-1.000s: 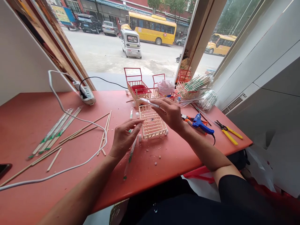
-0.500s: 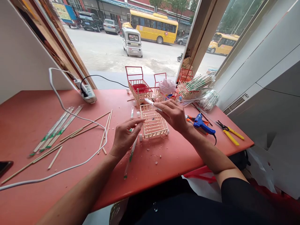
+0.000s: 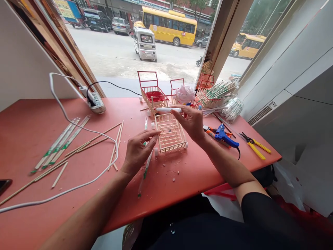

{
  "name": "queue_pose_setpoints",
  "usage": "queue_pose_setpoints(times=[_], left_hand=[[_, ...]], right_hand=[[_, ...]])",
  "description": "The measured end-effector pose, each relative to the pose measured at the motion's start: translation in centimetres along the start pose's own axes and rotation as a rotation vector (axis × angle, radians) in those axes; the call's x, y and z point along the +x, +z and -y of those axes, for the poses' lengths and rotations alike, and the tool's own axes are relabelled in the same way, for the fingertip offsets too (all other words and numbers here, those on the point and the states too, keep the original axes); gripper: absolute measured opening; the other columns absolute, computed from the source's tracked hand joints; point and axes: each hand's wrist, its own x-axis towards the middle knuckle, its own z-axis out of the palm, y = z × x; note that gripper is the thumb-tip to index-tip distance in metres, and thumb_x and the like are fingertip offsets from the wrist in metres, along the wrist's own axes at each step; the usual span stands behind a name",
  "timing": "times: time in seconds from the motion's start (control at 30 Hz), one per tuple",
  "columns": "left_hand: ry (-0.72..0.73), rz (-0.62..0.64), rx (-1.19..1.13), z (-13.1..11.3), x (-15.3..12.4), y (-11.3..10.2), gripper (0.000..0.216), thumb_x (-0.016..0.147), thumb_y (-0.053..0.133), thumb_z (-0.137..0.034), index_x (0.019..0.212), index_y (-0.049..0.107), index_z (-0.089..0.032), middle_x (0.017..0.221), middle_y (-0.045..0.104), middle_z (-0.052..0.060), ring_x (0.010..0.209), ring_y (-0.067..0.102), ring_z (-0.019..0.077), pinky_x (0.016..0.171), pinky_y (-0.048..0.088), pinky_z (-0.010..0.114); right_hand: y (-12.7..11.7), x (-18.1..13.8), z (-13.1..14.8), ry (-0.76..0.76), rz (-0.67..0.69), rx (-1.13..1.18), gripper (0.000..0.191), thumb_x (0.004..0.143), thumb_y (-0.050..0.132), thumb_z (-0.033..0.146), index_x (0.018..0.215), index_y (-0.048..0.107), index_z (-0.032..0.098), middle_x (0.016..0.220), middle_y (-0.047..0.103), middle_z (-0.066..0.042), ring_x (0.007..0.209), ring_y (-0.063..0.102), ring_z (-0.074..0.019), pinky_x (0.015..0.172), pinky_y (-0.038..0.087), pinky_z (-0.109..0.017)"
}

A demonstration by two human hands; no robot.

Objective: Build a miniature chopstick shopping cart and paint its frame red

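Observation:
A small cart made of pale wooden sticks [image 3: 171, 139] stands on the table in front of me, on white wheels. At its left side, the fingers of my left hand [image 3: 140, 149] are pinched on the cart's edge. Above the cart's far end, my right hand [image 3: 191, 119] grips a white marker pen [image 3: 168, 109] that lies nearly level and points left. Its tip is at the cart's upright sticks; whether it touches them I cannot tell. Behind stands a similar cart with red-coloured rails [image 3: 153, 93], holding a red bowl.
On the right lie a blue glue gun [image 3: 225, 135] and yellow-handled pliers [image 3: 256, 146]. Bundles of wrapped chopsticks [image 3: 221, 90] fill the back right. Loose sticks [image 3: 78, 147], wrapped chopsticks [image 3: 58, 146] and a white cable [image 3: 114, 149] spread over the left. A power strip [image 3: 96, 102] sits behind.
My right hand has shifted slightly left and turned, bringing the marker pen from a slant to nearly level. My left hand stays at the cart's edge.

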Motion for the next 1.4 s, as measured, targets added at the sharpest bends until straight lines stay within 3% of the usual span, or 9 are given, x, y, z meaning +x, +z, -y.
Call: queue_pose_setpoints(times=[0.3,0.57,0.93,1.4], left_hand=[[-0.006,0.001,0.013,-0.3,0.0,-0.1,0.031,0.096,0.066,-0.043,0.108,0.088,-0.023,0.112,0.086,0.007,0.101,0.080,0.0227,0.085,0.060,0.033],[0.000,-0.004,0.003,-0.1,-0.1,0.0,0.029,0.096,0.067,-0.040,0.107,0.088,-0.023,0.112,0.086,0.006,0.101,0.080,0.0227,0.086,0.061,0.033],[0.010,0.002,-0.001,-0.2,-0.1,-0.1,0.028,0.097,0.068,-0.039,0.108,0.088,-0.022,0.112,0.086,0.007,0.101,0.080,0.0219,0.085,0.059,0.032],[0.019,-0.001,0.011,-0.1,-0.2,0.0,0.028,0.097,0.068,-0.039,0.109,0.088,-0.024,0.112,0.086,0.005,0.100,0.080,0.0213,0.085,0.060,0.031]], right_hand=[[-1.0,-0.6,-1.0,0.066,-0.054,0.006,0.048,0.102,0.067,0.063,0.113,0.087,0.021,0.089,0.085,-0.004,0.068,0.067,-0.0128,0.069,0.055,-0.027],[-2.4,-0.6,-1.7,0.064,-0.131,-0.004,0.037,0.103,0.071,0.054,0.110,0.087,0.022,0.095,0.087,-0.004,0.071,0.070,-0.0139,0.068,0.054,-0.029],[-0.9,-0.7,-1.1,0.080,-0.098,0.093,0.035,0.101,0.074,0.051,0.110,0.088,0.020,0.086,0.085,-0.003,0.069,0.068,-0.0121,0.067,0.053,-0.026],[-3.4,-1.3,-1.8,0.164,-0.143,0.038,0.027,0.102,0.074,0.043,0.107,0.087,0.021,0.091,0.086,-0.003,0.071,0.071,-0.0137,0.071,0.055,-0.029]])
